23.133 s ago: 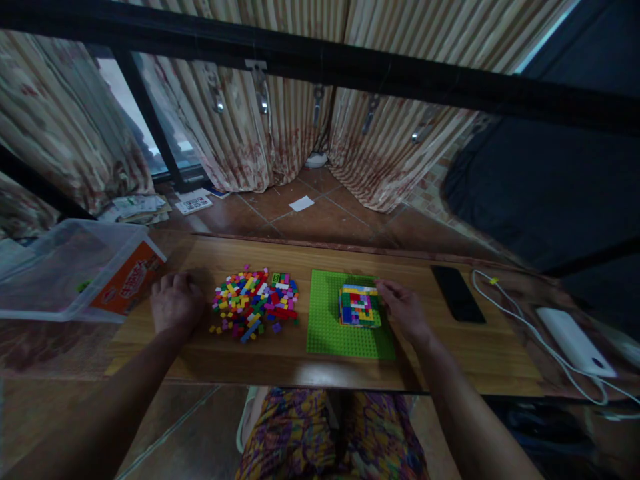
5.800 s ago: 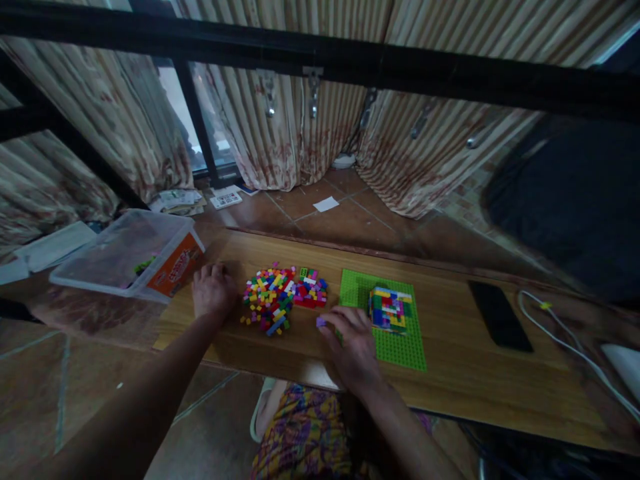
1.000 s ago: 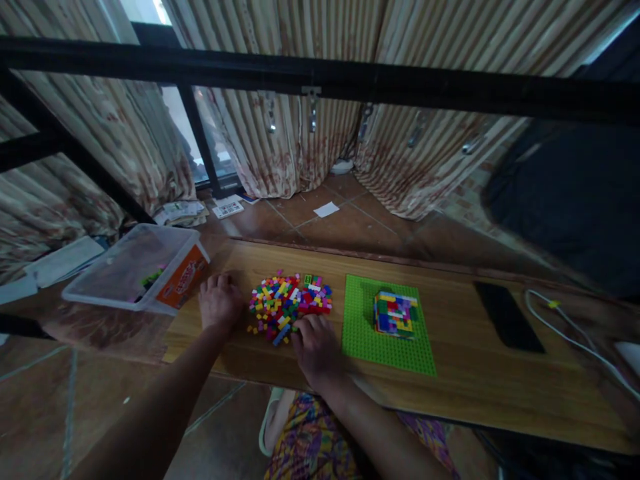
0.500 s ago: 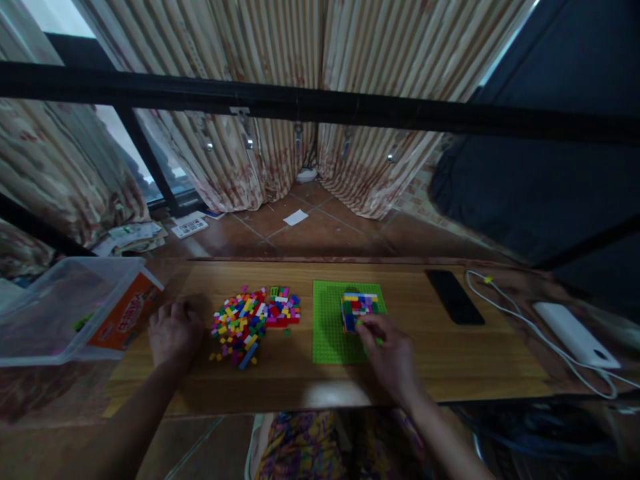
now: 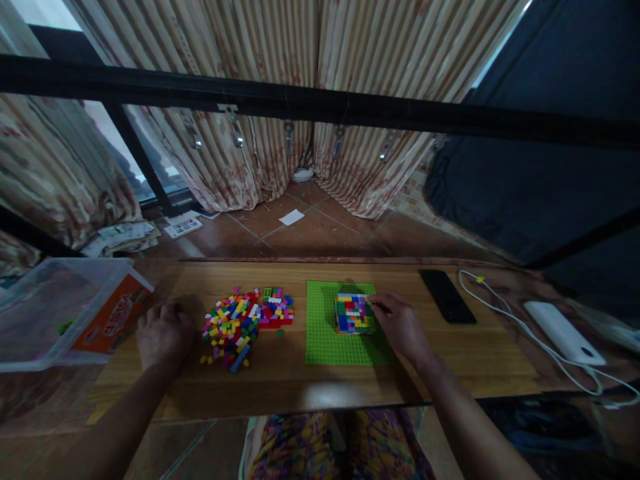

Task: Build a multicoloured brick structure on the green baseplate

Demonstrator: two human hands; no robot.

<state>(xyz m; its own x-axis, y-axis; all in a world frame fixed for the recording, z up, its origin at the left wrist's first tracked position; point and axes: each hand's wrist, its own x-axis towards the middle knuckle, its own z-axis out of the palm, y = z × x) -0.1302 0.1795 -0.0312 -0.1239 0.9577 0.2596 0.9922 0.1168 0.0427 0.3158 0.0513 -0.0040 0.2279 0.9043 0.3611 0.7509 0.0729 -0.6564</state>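
On the green baseplate (image 5: 320, 347) stands a small block built of multicoloured toy bricks (image 5: 353, 315). My right hand (image 5: 400, 327) is at the block's upper right corner, thumb and forefinger pinched together. Whatever is between those fingertips is too small to make out. My left hand (image 5: 165, 337) rests on the table left of a heap of loose bricks (image 5: 233, 323), its fingers curled in and touching no brick. Beside the heap, more small bricks sit together on a red piece (image 5: 275, 323).
A clear plastic box (image 5: 65, 287) with an orange label stands at the left end of the wooden table (image 5: 210, 393). Right of the baseplate lie a black phone (image 5: 447, 297), a white cable (image 5: 505, 307) and a white power bank (image 5: 565, 333). A dark rail (image 5: 280, 100) crosses beyond the table.
My right hand has shifted from the block's lower right part to its upper right corner, uncovering more of the top. The left hand stays resting. The whole view has shifted slightly.
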